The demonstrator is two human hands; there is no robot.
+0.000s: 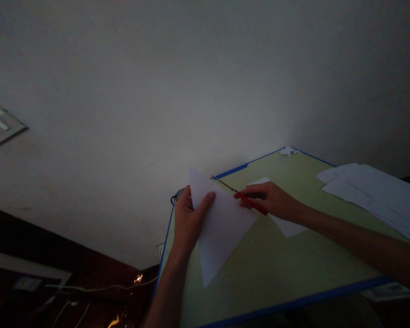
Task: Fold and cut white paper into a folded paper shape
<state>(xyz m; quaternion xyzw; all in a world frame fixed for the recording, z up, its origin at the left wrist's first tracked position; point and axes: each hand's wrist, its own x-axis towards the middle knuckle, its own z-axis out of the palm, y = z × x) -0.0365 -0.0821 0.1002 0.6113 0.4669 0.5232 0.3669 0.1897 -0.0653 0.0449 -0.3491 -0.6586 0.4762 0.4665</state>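
A triangular sheet of white paper [222,228] is raised above the table, pinched along its left side by my left hand [191,214] with the thumb on its near face. My right hand [269,198] grips red-handled scissors [251,203], their thin metal blades pointing up and left along the paper's upper right edge. Whether the blades touch the paper I cannot tell. Behind and below my right hand another white sheet [289,228] lies on the table, partly covered by that hand.
The light green table [276,269] has blue edging and stands against a pale wall. On its right lies a spread stack of white sheets [372,191]. Small paper scraps [287,151] sit at the far corner. A small dark object [180,194] is behind my left hand. A white cable [112,287] runs at lower left.
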